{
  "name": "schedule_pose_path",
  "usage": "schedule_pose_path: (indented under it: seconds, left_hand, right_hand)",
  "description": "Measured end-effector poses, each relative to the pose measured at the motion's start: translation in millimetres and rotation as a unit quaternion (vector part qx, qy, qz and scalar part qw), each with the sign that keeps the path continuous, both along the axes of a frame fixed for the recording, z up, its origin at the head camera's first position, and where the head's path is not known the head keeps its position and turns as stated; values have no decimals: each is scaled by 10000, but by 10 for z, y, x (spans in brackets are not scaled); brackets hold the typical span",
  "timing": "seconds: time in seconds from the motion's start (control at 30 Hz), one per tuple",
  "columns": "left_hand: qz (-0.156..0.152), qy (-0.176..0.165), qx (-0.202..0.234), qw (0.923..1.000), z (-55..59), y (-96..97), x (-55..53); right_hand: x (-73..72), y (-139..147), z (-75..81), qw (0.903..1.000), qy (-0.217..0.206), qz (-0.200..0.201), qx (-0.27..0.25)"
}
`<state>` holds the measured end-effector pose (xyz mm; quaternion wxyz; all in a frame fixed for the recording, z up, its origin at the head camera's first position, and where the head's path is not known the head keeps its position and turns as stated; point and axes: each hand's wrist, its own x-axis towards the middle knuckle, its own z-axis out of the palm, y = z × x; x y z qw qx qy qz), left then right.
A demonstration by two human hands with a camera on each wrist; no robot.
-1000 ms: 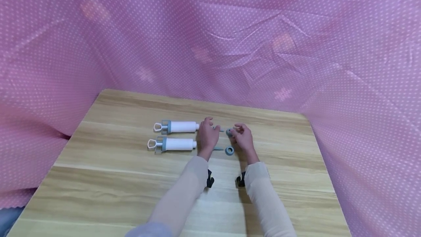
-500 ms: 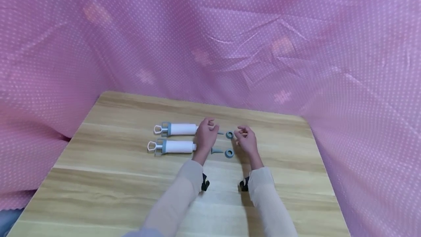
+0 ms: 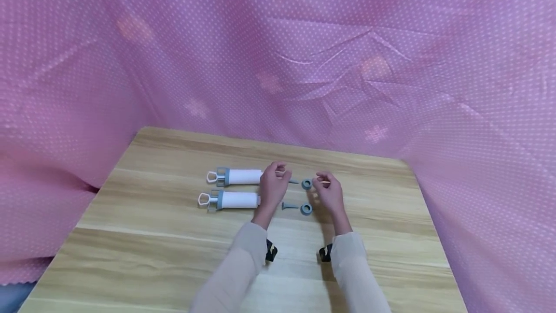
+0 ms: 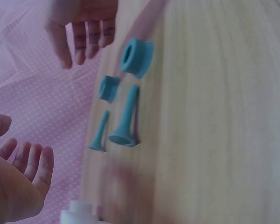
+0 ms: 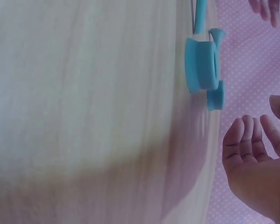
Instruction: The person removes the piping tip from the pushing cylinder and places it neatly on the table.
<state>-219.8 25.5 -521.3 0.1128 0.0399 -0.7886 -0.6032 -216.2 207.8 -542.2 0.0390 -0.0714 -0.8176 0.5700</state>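
Two syringe-like plunger tools, a far one (image 3: 245, 176) and a near one (image 3: 240, 200), lie side by side with white barrels, blue-grey collars and white loop handles. To their right lie two tapered blue-green nozzles (image 4: 126, 119) (image 4: 99, 133) and two ring caps (image 3: 306, 184) (image 3: 306, 209). My left hand (image 3: 273, 188) hovers over the far tool's tip and hides part of the far nozzle. Its fingers are loosely bent, holding nothing. Just right of the far ring cap, my right hand (image 3: 330, 193) is raised off the table, its fingers relaxed and without anything between them.
The wooden table (image 3: 143, 255) has its back edge beyond the tools. Pink dotted cloth (image 3: 278, 62) hangs around the back and both sides. A black strap piece (image 3: 271, 251) shows at the left wrist and another (image 3: 325, 253) at the right.
My right hand has drawn away from the far ring cap, to the right. My left hand has shifted slightly left, uncovering the near nozzle. The head view has tilted up a little.
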Motion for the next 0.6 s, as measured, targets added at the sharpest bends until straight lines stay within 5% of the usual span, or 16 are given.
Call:
schedule_pose_path:
  seconds: [0.2,0.6]
  left_hand:
    - [-105,283,-55,9995,149,-56,59]
    - [-237,706,-731,9945,273,-230,170]
  right_hand:
    - [35,-17,51,9999,-16,111,-59]
    - [103,-66,172,9990,379,228,96]
